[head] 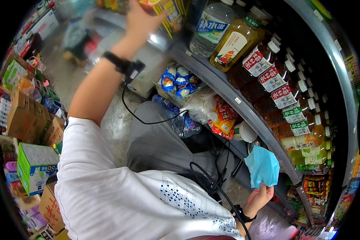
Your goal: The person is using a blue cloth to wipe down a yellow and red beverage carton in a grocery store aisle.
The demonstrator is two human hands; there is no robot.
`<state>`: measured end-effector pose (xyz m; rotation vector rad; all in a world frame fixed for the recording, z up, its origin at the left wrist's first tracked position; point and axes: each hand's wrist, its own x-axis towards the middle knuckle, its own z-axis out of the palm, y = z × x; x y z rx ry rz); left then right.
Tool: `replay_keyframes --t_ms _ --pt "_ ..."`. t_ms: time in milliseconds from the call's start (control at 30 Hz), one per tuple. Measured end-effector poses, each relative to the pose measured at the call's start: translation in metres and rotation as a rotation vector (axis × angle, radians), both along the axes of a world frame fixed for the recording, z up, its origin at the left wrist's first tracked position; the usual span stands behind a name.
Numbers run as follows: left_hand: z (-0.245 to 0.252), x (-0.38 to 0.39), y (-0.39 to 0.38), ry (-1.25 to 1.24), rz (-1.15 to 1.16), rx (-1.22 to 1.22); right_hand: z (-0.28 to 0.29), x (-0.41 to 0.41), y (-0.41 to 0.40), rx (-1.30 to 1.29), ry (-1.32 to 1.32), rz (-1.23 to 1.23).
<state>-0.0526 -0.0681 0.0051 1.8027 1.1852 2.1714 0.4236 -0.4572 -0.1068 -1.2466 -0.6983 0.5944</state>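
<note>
At the top, my left hand (142,22) is reached out to the shelf, blurred and partly cut off by the picture's rim. Its thumb lies across the front of a yellow printed carton (175,16); whether it grips the carton is unclear. My right hand (259,196), low on the right, pinches the bottom of a light blue cloth (263,166) between thumb and fingers. The cloth stands up in front of the shelf edge (237,99). Beside the carton stand a large clear drink bottle (213,25) and a large bottle of yellow tea (240,40).
Bottled teas (276,81) line the shelf. Beneath it are a bin of blue-wrapped items (180,79), snack packets (225,117) and a white tub (244,132). A black cable (150,123) loops from my left wrist. Cardboard boxes (28,117) and a green-white carton (36,168) stand left.
</note>
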Motion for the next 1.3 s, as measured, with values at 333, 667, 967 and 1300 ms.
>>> replay_keyframes --t_ms 333,667,967,1300 --pt "0.018 -0.007 -0.057 -0.133 -0.075 -0.041 0.004 0.011 -0.018 0.04 -0.022 0.05" --pt "0.053 -0.021 -0.175 0.051 -0.169 -0.042 -0.006 0.034 -0.036 0.102 0.005 0.065" --pt "0.115 0.039 -0.251 0.117 -0.413 -0.073 -0.008 0.032 -0.063 0.199 0.085 0.046" --pt "0.244 0.143 -0.227 0.294 -0.607 0.179 -0.004 0.044 -0.122 0.276 0.125 -0.161"
